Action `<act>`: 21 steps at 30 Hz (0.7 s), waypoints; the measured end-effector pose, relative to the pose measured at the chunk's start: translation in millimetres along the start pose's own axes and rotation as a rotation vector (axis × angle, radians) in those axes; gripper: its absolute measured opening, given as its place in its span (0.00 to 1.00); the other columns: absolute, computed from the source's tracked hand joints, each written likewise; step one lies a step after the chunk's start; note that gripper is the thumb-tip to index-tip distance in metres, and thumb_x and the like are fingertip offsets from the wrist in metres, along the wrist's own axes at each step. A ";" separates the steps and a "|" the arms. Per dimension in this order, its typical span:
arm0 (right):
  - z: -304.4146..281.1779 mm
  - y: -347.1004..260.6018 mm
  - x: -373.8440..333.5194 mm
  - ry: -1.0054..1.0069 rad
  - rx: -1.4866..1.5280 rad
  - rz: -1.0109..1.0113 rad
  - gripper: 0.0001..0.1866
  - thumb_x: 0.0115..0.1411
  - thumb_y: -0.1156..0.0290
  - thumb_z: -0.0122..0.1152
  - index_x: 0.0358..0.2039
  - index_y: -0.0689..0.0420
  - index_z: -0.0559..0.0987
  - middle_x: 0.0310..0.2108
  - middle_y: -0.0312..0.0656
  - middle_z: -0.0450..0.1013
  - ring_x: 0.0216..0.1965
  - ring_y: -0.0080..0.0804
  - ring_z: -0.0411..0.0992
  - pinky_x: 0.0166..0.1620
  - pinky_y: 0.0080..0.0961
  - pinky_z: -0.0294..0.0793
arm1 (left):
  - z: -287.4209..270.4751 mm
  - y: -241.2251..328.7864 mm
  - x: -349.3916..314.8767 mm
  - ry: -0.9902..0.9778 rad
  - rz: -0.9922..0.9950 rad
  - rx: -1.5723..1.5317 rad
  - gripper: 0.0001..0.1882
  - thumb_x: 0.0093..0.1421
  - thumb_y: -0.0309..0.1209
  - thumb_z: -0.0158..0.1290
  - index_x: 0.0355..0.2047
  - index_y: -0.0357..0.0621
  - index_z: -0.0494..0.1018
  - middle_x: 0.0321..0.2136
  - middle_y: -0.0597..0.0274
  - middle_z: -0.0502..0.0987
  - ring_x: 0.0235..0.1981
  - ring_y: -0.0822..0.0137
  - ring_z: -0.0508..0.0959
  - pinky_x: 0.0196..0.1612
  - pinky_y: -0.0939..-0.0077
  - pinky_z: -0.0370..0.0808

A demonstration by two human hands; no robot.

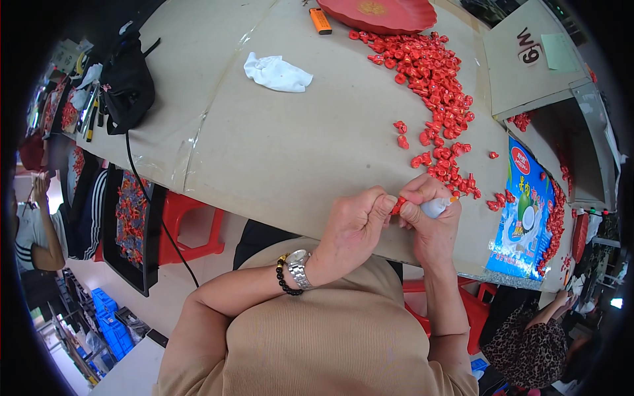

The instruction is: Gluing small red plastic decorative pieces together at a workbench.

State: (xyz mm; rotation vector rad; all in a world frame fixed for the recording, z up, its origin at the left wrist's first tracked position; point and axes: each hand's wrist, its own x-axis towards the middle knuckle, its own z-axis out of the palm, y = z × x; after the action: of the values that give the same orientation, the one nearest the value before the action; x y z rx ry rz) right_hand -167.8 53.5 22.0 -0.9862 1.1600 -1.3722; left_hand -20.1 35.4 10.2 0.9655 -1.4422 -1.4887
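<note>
My left hand and my right hand meet over the near edge of the table. Their thumbs and fingertips pinch a small red plastic-looking piece, mostly covered by the fingers. A small white squeeze bottle with an orange tip is tucked in my right hand, its nozzle pointing away to the right. Just beyond the hands, a long pile of similar red pieces stretches toward the far side. A few loose red pieces lie to the left of it.
A red scalloped tray and an orange lighter sit at the far side. A white cloth and a black bag lie leftward. A blue printed sheet and a box stand right. Other people sit at both sides.
</note>
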 end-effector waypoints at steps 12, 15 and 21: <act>-9.1 -8.3 -1.8 0.052 -0.454 -0.372 0.13 0.43 0.81 0.71 0.31 0.61 0.79 0.31 0.38 0.73 0.31 0.22 0.69 0.32 0.18 0.68 | -8.5 11.4 3.6 -0.115 -0.106 0.017 0.14 0.66 0.37 0.47 0.30 0.37 0.68 0.19 0.60 0.74 0.20 0.74 0.72 0.24 0.79 0.68; -4.4 -10.5 -8.5 0.124 -0.351 -0.287 0.13 0.42 0.81 0.71 0.31 0.61 0.80 0.32 0.39 0.73 0.30 0.22 0.70 0.32 0.18 0.69 | -10.2 13.9 5.7 -0.016 -0.010 0.087 0.11 0.64 0.33 0.51 0.32 0.36 0.68 0.20 0.59 0.75 0.20 0.76 0.71 0.24 0.80 0.68; 5.0 -4.9 -14.1 0.192 -0.211 -0.154 0.10 0.44 0.81 0.71 0.29 0.62 0.79 0.31 0.41 0.75 0.29 0.23 0.71 0.31 0.19 0.70 | -13.9 5.2 7.6 0.002 0.089 0.049 0.09 0.62 0.30 0.54 0.32 0.36 0.68 0.20 0.60 0.76 0.20 0.79 0.71 0.23 0.82 0.67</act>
State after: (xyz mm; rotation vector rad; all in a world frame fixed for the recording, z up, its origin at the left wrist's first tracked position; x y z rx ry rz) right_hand -162.1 66.8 28.2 -1.1317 1.4189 -1.5146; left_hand -9.6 23.3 14.9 0.9199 -1.5073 -1.3933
